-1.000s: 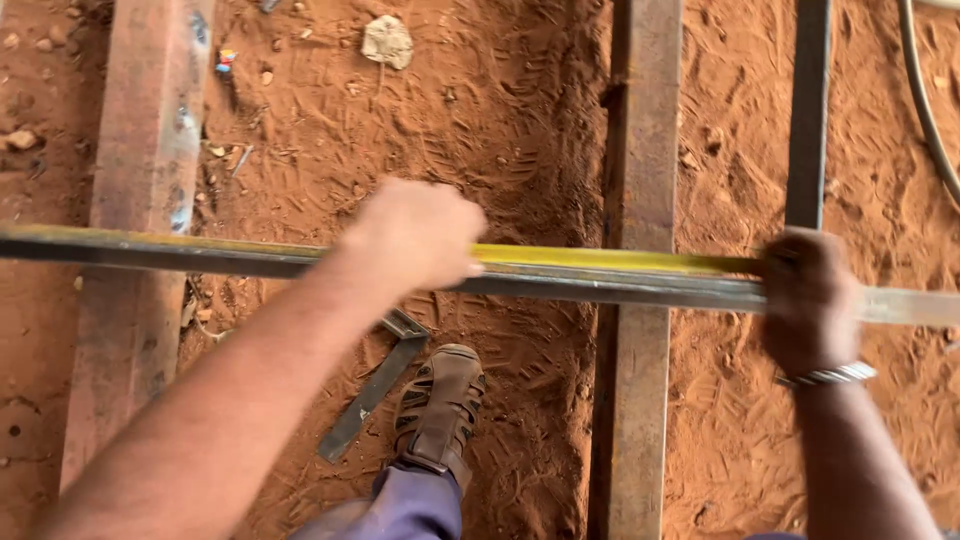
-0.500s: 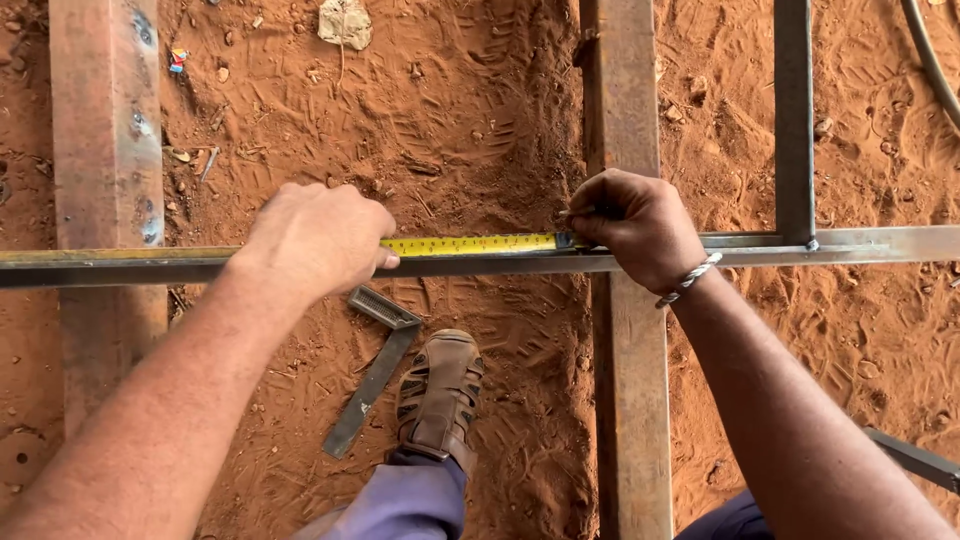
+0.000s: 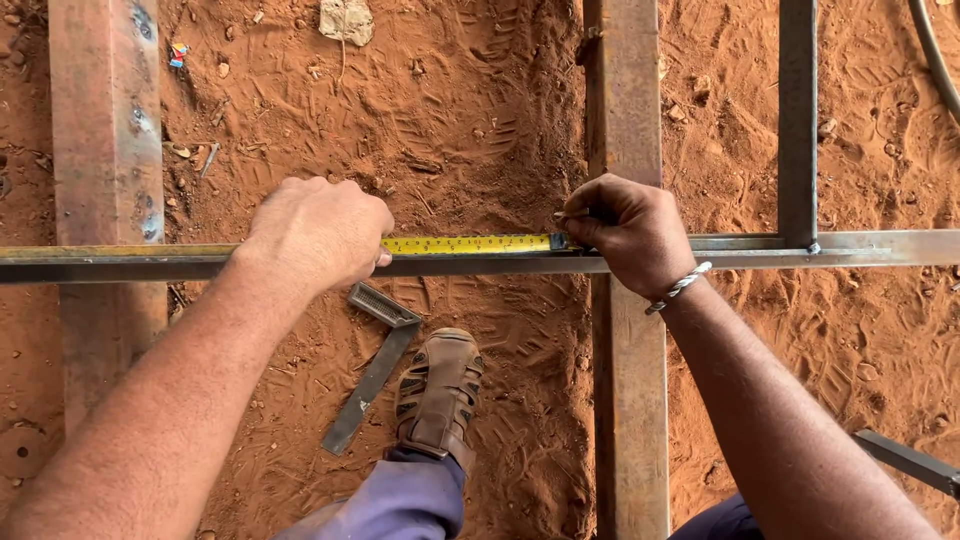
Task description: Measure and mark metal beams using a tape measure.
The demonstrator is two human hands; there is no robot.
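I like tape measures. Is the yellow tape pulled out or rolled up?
Pulled out. The yellow tape lies flat along the steel bar, stretched between the left hand and right hand.

Red-orange sandy ground (image 3: 480,130), stamped with shoe-tread prints and scattered pebbles, fills the outdoor work area in even daylight. A pale stone (image 3: 346,20) lies near the top edge, a small coloured scrap (image 3: 177,53) sits to its left, and a dark hose (image 3: 935,55) curves through the upper right corner.
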